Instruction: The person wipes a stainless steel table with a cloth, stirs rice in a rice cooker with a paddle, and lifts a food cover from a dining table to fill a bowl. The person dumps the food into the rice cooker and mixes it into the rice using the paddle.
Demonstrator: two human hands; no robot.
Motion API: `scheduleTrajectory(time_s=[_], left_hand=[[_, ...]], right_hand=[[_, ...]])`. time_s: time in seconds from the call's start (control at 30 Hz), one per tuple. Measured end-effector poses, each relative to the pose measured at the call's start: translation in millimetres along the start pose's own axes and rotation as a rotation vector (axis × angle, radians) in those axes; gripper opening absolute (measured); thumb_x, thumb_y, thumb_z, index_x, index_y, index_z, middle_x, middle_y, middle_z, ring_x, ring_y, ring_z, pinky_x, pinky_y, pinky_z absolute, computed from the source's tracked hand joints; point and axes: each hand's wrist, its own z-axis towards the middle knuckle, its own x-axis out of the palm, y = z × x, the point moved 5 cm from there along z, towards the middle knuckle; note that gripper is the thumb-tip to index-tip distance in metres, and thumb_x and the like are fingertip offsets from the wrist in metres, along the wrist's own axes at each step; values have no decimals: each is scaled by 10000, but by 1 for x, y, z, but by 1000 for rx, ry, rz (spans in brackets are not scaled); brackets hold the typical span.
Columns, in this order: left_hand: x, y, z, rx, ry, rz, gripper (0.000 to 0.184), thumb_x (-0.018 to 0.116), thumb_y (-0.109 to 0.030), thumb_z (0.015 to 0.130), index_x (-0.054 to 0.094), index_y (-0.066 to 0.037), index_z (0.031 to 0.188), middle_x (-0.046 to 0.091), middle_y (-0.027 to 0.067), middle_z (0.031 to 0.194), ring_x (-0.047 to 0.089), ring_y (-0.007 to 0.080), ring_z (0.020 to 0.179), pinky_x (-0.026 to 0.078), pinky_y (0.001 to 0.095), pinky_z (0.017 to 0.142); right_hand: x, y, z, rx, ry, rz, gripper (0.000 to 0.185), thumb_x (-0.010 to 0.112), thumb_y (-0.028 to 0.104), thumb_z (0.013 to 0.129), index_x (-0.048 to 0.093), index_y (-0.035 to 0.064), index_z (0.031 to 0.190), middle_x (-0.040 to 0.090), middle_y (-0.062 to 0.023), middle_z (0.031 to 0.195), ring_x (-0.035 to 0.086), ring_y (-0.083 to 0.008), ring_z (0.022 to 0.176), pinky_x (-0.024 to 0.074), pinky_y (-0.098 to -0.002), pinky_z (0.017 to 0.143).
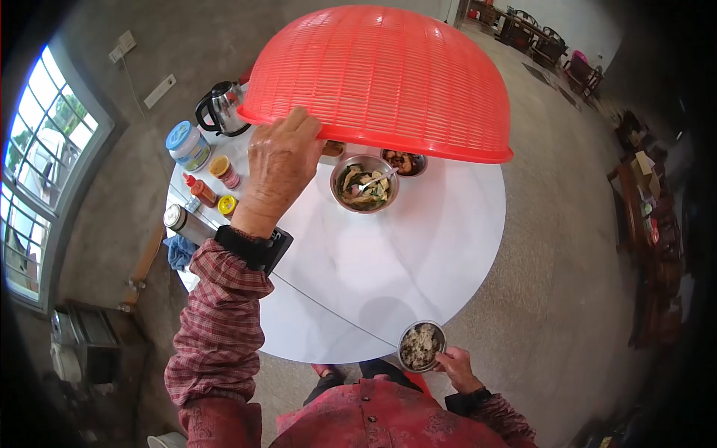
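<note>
My left hand [282,160] grips the rim of a large red plastic food cover [381,75], holding it tilted up above the far side of the table. Beneath its raised edge stands a metal bowl [364,203] of greens and pale pieces with a spoon in it. Behind that, partly hidden by the cover, is a second bowl [412,163] of dark food. Low on the right, my right hand [457,369] has its fingers closed on the side of a small metal bowl [422,345] with grainy food inside, by the table's near edge.
On the round white table [448,246], the left side carries an electric kettle [224,108], a blue-lidded tub [187,147], a red sauce bottle [200,191], several jars and a thermos [187,222]. A blue cloth [179,252] lies beside the thermos.
</note>
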Motion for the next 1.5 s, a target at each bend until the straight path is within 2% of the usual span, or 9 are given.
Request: scheduleTrajectory(time_s=[0.07,0.2,0.4,0.73,0.97,1.2,1.23,1.43,1.5], left_hand=[[0,-1,-3,3,-29,-28,109,639,-123,738,539,-81,729,515,47,758,575,223,679,421,364,604],[3,-3,-13,21,-41,17,106,642,-128,723,543,-92,727,508,46,746,566,218,661,417,363,593],[12,-13,-44,57,65,18,84,610,-108,717,529,-98,736,494,48,751,552,226,661,412,360,581],[87,-26,-208,148,382,107,89,567,-90,689,561,-110,775,485,33,768,520,191,684,383,344,618],[136,-28,-285,151,385,114,20,558,-137,738,562,-126,755,470,30,748,517,174,685,378,332,603],[163,-24,-325,131,453,100,52,567,-155,734,606,-128,715,503,29,732,533,186,700,381,336,600],[168,-25,-331,117,412,99,69,569,-167,735,618,-126,711,520,28,748,533,189,724,381,338,604],[166,-26,-338,57,540,44,66,569,-167,738,621,-131,719,549,29,779,529,186,772,386,331,620],[148,-27,-332,41,504,-19,63,572,-157,734,627,-126,731,553,31,781,532,189,766,395,332,619]], right_hand=[[1,-3,3,-18,14,-15,192,574,121,863,626,-60,896,662,-96,805,624,-135,649,514,-246,574],[4,4,-1,-1,20,-36,196,570,119,865,626,-64,907,664,-100,814,624,-134,658,513,-248,579],[11,2,0,-40,22,-13,193,566,114,868,630,-67,889,656,-92,788,617,-131,647,515,-253,568],[18,8,-11,-69,-25,-75,192,579,124,853,638,-57,877,647,-82,759,604,-117,632,515,-250,567],[30,11,-18,-62,-62,-169,172,570,108,842,644,-47,856,640,-75,742,594,-117,613,514,-261,562],[49,15,-37,-62,-114,-192,174,574,98,838,643,-57,875,643,-80,756,589,-118,607,519,-273,561],[53,17,-38,-69,-114,-201,174,574,98,838,643,-57,875,643,-80,756,589,-118,607,519,-273,561],[85,28,-49,-61,-102,-147,200,587,117,846,634,-58,930,642,-78,785,587,-119,622,517,-266,596],[105,44,-54,-95,-17,-169,203,591,122,848,626,-56,940,634,-66,781,580,-116,623,504,-260,586]])
